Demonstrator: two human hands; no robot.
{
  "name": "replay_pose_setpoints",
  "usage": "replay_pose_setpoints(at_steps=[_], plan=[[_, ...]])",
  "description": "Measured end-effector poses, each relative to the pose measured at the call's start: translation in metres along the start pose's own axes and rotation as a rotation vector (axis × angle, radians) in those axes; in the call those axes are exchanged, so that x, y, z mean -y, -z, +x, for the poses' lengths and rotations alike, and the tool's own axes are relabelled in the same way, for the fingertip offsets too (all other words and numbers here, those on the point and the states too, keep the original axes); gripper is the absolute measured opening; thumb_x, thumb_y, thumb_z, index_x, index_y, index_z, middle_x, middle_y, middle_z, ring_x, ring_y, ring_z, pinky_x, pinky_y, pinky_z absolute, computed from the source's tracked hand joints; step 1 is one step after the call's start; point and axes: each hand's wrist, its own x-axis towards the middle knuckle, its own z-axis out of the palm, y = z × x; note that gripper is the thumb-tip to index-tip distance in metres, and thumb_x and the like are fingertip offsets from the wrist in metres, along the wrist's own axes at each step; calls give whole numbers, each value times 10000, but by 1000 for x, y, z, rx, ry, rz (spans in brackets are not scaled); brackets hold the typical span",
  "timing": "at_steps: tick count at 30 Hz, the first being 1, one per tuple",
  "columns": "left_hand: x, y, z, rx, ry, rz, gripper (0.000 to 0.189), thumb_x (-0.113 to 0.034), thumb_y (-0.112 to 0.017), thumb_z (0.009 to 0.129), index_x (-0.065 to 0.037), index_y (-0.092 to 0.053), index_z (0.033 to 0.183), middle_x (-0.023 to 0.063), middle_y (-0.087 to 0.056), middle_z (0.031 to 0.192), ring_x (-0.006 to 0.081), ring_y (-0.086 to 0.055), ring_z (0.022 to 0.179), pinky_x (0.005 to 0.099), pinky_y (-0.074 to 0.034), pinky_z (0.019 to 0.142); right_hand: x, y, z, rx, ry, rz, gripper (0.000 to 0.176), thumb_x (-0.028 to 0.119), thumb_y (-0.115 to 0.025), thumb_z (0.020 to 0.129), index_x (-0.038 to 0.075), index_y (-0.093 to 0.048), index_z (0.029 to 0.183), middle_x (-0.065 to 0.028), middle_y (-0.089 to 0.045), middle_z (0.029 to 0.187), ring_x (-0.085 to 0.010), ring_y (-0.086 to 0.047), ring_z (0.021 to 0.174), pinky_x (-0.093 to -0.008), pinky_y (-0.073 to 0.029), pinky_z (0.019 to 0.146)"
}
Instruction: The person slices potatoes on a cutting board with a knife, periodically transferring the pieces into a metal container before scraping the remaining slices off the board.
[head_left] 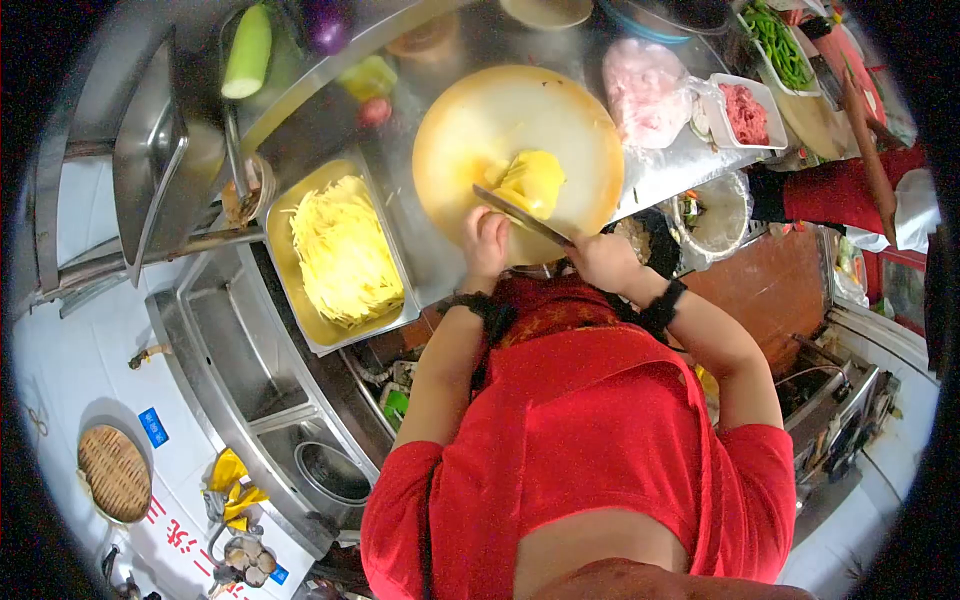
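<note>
My right hand (605, 262) is wrapped round the handle of a kitchen knife (525, 217), whose blade lies slantwise over the near part of a round cutting board (450, 120). Just beyond the blade sits a small heap of thin yellow slices (535, 183), which look like potato. My left hand (487, 243) is at the board's near edge, close to the blade, with its fingers curled in. Whatever it may hold is hidden. To the left of the board, a metal tray (408, 310) is heaped with pale yellow shreds (345, 250).
Right of the board lie a plastic bag of pinkish stuff (642, 95) and a white tub of minced meat (745, 113). A lined bin (715, 215) stands below. Green peppers (778, 48) are at far right, a sink (240, 340) at left. Another person's red sleeve (840, 190) shows at right.
</note>
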Motion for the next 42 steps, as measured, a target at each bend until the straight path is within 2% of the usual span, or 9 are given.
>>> replay_pose_setpoints(at_steps=[7,9,22,25,27,31,33,35,42], plan=[[-1,-1,2,-24,19,-56,175,-117,-651,769,-87,-569,920,116,-499,1043,315,-523,917,385,-446,783,2,25,-16,7,3,-45,248,250,-537,841,15,-484,899,-170,-531,514,-347,-556,474,-455,-439,437],[-1,0,3,-21,14,-62,175,-114,-650,767,-86,-566,919,117,-499,1041,314,-522,917,388,-444,781,4,29,-16,94,-28,-55,289,285,-484,863,8,-493,942,-170,-597,608,-345,-596,546,-461,-469,488],[-2,0,5,-12,2,-43,177,-95,-633,777,-74,-562,937,117,-501,1039,320,-508,934,394,-431,795,-5,19,-12,15,50,-63,264,247,-535,839,2,-480,920,-163,-554,539,-342,-563,488,-449,-444,449],[-4,1,6,26,38,-82,143,-107,-609,807,-17,-562,908,134,-472,1052,326,-487,947,395,-409,828,-5,18,-8,-3,69,-75,251,243,-534,839,2,-489,893,-164,-559,546,-344,-568,494,-445,-449,455],[-5,2,6,26,42,-79,146,-111,-609,808,-15,-567,909,136,-475,1052,326,-487,949,396,-407,830,-2,19,-4,22,10,-57,148,170,-531,751,26,-540,782,-172,-581,584,-333,-599,543,-438,-486,506],[-5,2,7,0,19,-53,154,-126,-610,811,-15,-581,913,138,-485,1061,328,-489,958,399,-404,834,0,15,3,3,21,-62,124,153,-531,728,31,-546,744,-169,-584,589,-325,-602,542,-431,-487,503],[-5,2,7,10,20,-45,144,-119,-610,807,-45,-574,925,129,-484,1058,317,-493,962,397,-407,833,-3,7,8,23,68,-59,245,262,-516,847,18,-509,863,-171,-571,566,-348,-585,524,-447,-467,484],[-6,2,7,21,24,-37,146,-111,-610,803,-75,-566,938,120,-484,1055,305,-497,967,395,-411,832,-5,1,11,21,57,-58,253,270,-508,851,18,-507,873,-173,-574,572,-350,-589,535,-451,-469,493],[0,1,7,13,9,-18,132,-135,-612,801,-42,-592,892,127,-526,1020,319,-485,973,399,-386,854,0,0,20,107,-64,-53,272,289,-495,857,31,-502,944,-185,-593,621,-363,-596,573,-471,-473,533]])
